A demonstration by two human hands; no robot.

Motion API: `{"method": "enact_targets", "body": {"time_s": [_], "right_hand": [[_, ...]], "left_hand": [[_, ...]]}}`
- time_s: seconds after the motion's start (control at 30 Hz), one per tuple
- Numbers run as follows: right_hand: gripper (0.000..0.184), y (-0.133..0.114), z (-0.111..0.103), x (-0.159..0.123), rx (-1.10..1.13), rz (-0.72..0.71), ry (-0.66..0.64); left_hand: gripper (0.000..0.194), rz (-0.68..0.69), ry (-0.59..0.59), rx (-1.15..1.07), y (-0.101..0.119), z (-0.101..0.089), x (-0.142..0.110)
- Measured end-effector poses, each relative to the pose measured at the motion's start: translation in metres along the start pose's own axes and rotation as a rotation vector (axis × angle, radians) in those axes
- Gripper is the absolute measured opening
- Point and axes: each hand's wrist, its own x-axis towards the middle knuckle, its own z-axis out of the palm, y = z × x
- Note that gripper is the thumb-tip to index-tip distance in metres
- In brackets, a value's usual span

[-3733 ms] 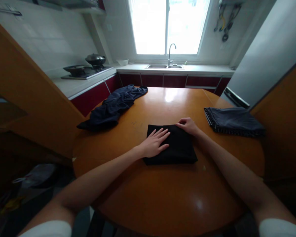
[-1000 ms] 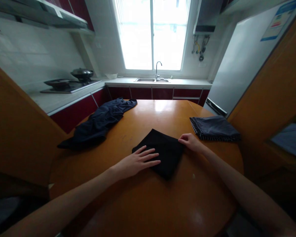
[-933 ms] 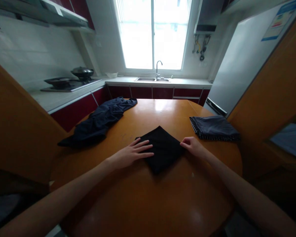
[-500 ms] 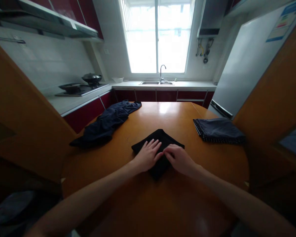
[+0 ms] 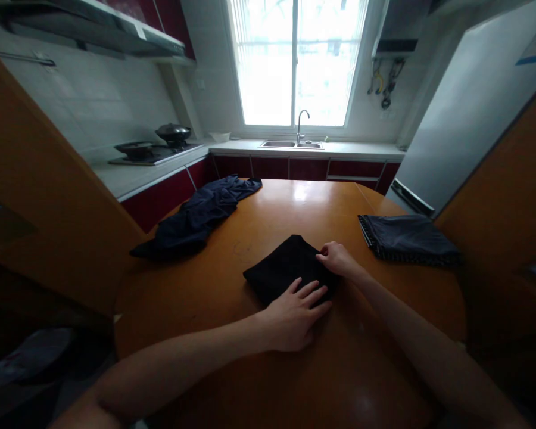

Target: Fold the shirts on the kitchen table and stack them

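Note:
A folded black garment (image 5: pixel 279 268) lies flat near the middle of the wooden table (image 5: pixel 196 316); its exact kind does not show. My left hand (image 5: pixel 297 313) rests with spread fingers on the garment's near right part, palm down. At the garment's right edge, my right hand (image 5: pixel 338 260) pinches the cloth between thumb and fingers. The near right corner is partly hidden beneath my left hand.
A crumpled dark blue garment (image 5: pixel 201 217) lies at the table's left. Folded dark grey cloth with a patterned edge (image 5: pixel 406 235) sits on the right. Beyond stand a counter with a sink (image 5: pixel 290 144), a stove with pans (image 5: pixel 136 150), and a fridge (image 5: pixel 464 113).
My left hand has slid right and nearer to me across the black garment. My right hand has moved up and right to its right edge. The view has shifted slightly.

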Motion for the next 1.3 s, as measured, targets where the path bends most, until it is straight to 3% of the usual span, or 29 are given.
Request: {"method": "enact_targets", "body": {"time_s": [0.17, 0.27, 0.33, 0.43, 0.47, 0.57, 0.67, 0.73, 0.9, 1.1, 1.3], "right_hand": [[0.019, 0.001, -0.004, -0.009, 0.081, 0.041, -0.007], [0.018, 0.001, -0.003, -0.013, 0.132, 0.050, -0.012], [0.018, 0.000, -0.002, -0.014, 0.197, 0.066, -0.042], [0.020, -0.001, 0.002, -0.013, 0.289, 0.116, -0.088], [0.021, -0.002, 0.003, -0.012, 0.307, 0.133, -0.096], [0.022, -0.006, 0.003, -0.012, 0.367, 0.182, -0.119], [0.021, -0.010, 0.001, -0.013, 0.440, 0.227, -0.153], [0.019, -0.013, -0.001, -0.014, 0.492, 0.248, -0.177], [0.013, -0.019, -0.003, -0.018, 0.669, 0.236, -0.266], [0.020, -0.025, -0.022, -0.028, 1.095, 0.271, -0.440], [0.013, -0.057, -0.074, -0.038, 1.226, 0.190, -0.323]], "left_hand": [[0.089, 0.093, -0.166, -0.183, -0.022, -0.039, -0.025], [0.076, 0.089, -0.212, -0.327, -0.033, -0.068, -0.048], [0.059, -0.057, -0.027, -0.428, -0.044, -0.077, -0.063], [0.048, -0.469, 0.452, -0.602, -0.068, -0.074, -0.082], [0.049, -0.605, 0.554, -0.696, -0.076, -0.070, -0.087], [0.052, -0.838, 0.612, -1.139, -0.090, -0.061, -0.098], [0.051, -0.826, 0.572, -1.549, -0.090, -0.058, -0.100], [0.054, -0.816, 0.572, -1.645, -0.088, -0.058, -0.096], [0.072, -0.795, 0.577, -1.507, -0.089, -0.051, -0.082], [0.077, -0.694, 0.598, -1.398, -0.094, -0.038, -0.067], [0.087, -0.511, 0.577, -1.578, -0.082, -0.018, -0.036]]}}
